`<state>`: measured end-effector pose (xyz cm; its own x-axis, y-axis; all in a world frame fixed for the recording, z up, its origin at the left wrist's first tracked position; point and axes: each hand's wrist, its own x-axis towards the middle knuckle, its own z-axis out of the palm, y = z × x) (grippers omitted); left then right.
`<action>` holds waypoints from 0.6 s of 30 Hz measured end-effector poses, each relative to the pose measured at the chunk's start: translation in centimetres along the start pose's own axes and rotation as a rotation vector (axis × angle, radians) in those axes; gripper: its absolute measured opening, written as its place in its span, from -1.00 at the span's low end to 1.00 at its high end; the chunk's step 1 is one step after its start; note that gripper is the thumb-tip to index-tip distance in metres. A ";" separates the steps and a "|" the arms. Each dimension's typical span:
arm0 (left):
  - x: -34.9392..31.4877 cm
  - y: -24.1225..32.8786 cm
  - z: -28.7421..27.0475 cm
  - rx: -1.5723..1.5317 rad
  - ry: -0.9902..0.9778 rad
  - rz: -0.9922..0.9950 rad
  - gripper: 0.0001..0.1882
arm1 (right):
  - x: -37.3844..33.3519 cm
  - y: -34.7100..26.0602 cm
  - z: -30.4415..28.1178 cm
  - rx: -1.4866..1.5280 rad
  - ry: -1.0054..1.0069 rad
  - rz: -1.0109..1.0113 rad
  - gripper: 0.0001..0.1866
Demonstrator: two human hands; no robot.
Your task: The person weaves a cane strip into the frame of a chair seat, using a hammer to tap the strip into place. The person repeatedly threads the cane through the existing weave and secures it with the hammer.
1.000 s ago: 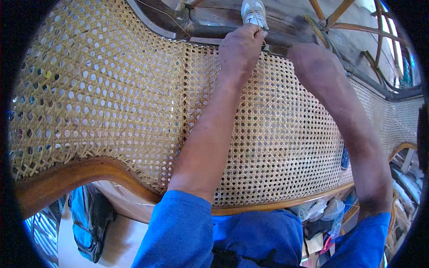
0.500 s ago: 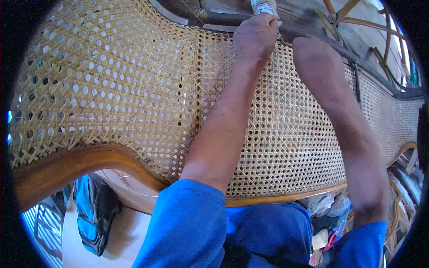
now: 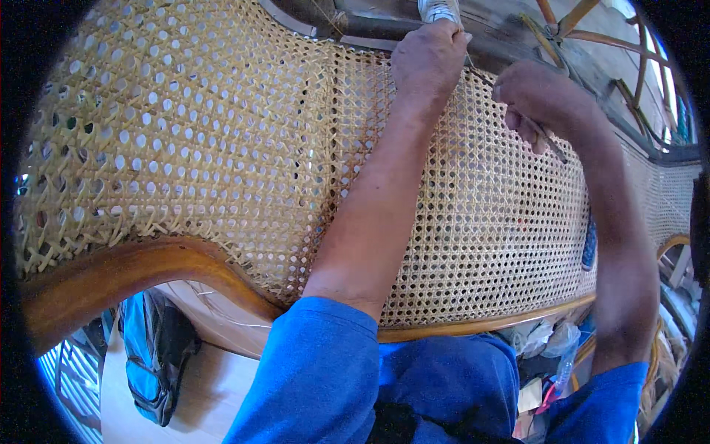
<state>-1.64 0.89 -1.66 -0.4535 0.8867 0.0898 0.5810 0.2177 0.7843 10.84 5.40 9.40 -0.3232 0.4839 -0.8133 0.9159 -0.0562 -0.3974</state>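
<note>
A woven cane panel (image 3: 488, 222) stretches across the view in front of me, inside a brown wooden frame. My left hand (image 3: 430, 63) is closed at the panel's far edge, around the near end of a white wound bundle (image 3: 439, 11); the exact grip is hidden by the fingers. To its right, my right hand (image 3: 543, 103) is curled around a thin, dark, rod-like tool (image 3: 555, 146). One end of this tool sticks out below the fingers, over the weave. A slim dark length also shows between the two hands, near the panel's edge.
A curved wooden rail (image 3: 148, 263) borders the panel on the near left. Below it, a blue and black backpack (image 3: 151, 355) lies on a pale surface. Plastic bags (image 3: 551, 340) and clutter sit at lower right. Rattan poles (image 3: 603, 37) stand at far right.
My right hand has moved right and slightly nearer, away from the left hand, and has turned so the tool in it shows. The left hand stays nearly in place, still closed.
</note>
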 end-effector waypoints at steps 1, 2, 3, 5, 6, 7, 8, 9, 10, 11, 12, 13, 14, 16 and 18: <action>-0.1 0.3 -0.1 0.003 0.003 0.002 -0.73 | -0.3 -0.1 -0.2 0.048 -0.021 0.018 -0.79; -0.2 0.3 0.0 -0.010 0.009 0.011 -0.73 | 0.0 0.4 -0.2 -0.030 -0.008 -0.042 -0.79; -0.3 0.2 -0.2 -0.015 0.017 0.019 -0.72 | 0.5 1.0 0.0 -0.106 0.002 -0.108 -0.78; -0.5 0.0 -0.5 -0.019 0.018 0.018 -0.72 | 1.0 2.0 0.6 -0.026 0.021 -0.159 -0.76; -0.4 0.2 -0.6 -0.022 0.011 0.012 -0.72 | 0.6 2.2 0.9 0.130 0.035 -0.141 -0.75; -0.4 0.3 -0.7 -0.024 0.003 0.006 -0.72 | 0.4 2.3 1.2 0.286 0.050 -0.123 -0.74; -0.4 0.3 -0.5 -0.021 0.014 0.011 -0.72 | 0.2 1.9 1.0 0.214 0.093 -0.075 -0.74; -0.4 0.3 -0.3 -0.017 0.024 0.015 -0.72 | -0.1 1.0 0.7 0.143 0.134 -0.028 -0.74; -0.5 0.4 -0.2 -0.013 0.035 0.019 -0.72 | -0.4 0.6 0.6 0.072 0.176 0.020 -0.74; -0.5 0.4 -0.1 -0.009 0.028 0.014 -0.72 | 0.1 0.9 0.3 -0.013 0.136 -0.039 -0.75; -0.4 0.4 -0.1 -0.004 0.021 0.008 -0.72 | 0.8 0.9 -0.2 -0.097 0.094 -0.100 -0.76; -0.4 0.4 -0.1 0.001 0.015 0.003 -0.72 | 1.1 0.9 -0.4 -0.181 0.052 -0.161 -0.78; -0.4 0.4 -0.2 -0.018 0.004 -0.011 -0.71 | 1.3 0.7 -0.3 -0.209 0.043 -0.083 -0.80; -0.3 0.3 -0.6 -0.059 -0.018 -0.034 -0.71 | 0.5 -2.2 0.6 -0.265 0.028 0.074 -0.81; -0.3 0.1 -0.5 -0.021 0.001 -0.016 -0.71 | 2.5 0.6 2.4 -0.315 0.094 -0.043 -0.83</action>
<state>-1.79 0.45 -1.27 -0.4628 0.8830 0.0778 0.5595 0.2229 0.7983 9.99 4.52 6.13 -0.3530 0.5596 -0.7498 0.9353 0.2316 -0.2676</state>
